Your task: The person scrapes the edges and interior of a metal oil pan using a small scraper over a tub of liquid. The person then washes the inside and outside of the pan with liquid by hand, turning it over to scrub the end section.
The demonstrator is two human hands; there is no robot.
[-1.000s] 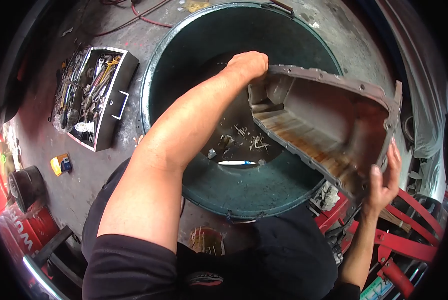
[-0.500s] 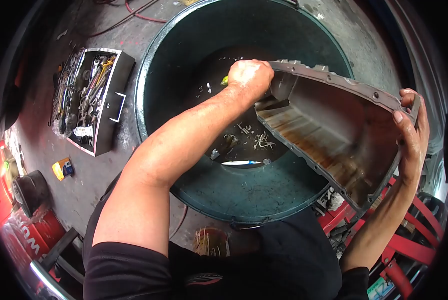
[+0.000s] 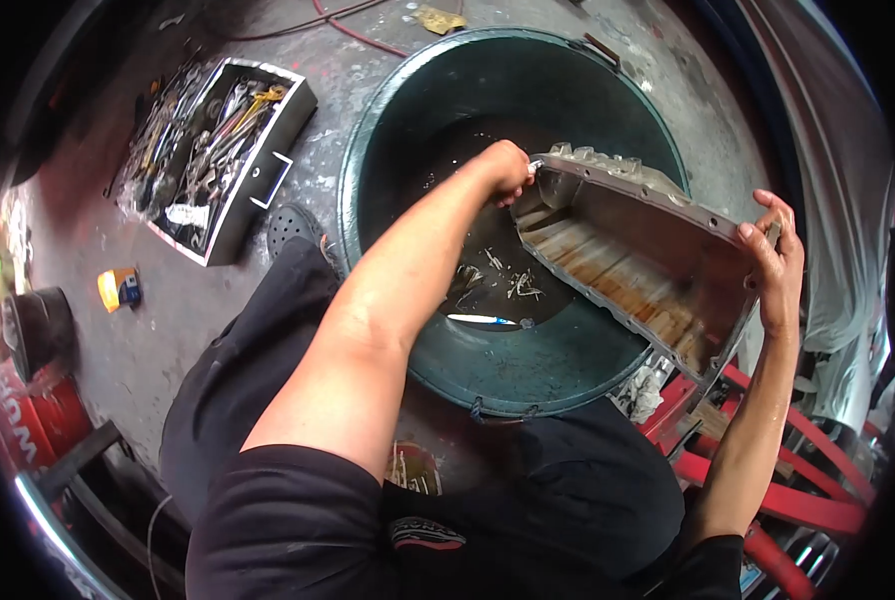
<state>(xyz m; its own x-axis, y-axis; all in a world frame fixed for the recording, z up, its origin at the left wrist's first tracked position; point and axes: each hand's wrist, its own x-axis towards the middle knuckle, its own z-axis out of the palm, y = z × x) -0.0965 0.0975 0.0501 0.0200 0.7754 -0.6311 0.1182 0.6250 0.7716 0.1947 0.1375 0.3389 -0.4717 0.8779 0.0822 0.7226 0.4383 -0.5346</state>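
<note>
A grey metal pan, brown-stained inside, is held tilted over the right side of a large dark green tub. My left hand is closed at the pan's upper left corner; what its fingers hold there is partly hidden. My right hand grips the pan's right edge, thumb on the rim. Dark liquid lies in the bottom of the tub, with pale scraps and a white and blue stick-like item near its front.
An open metal toolbox full of tools lies at the left, near a grey clog. A yellow and blue box is on the floor. Red metal bars stand at lower right, and a red hose runs behind.
My right hand has moved up from the pan's lower right side to its upper right edge. The pan has shifted slightly, and the camera view has moved.
</note>
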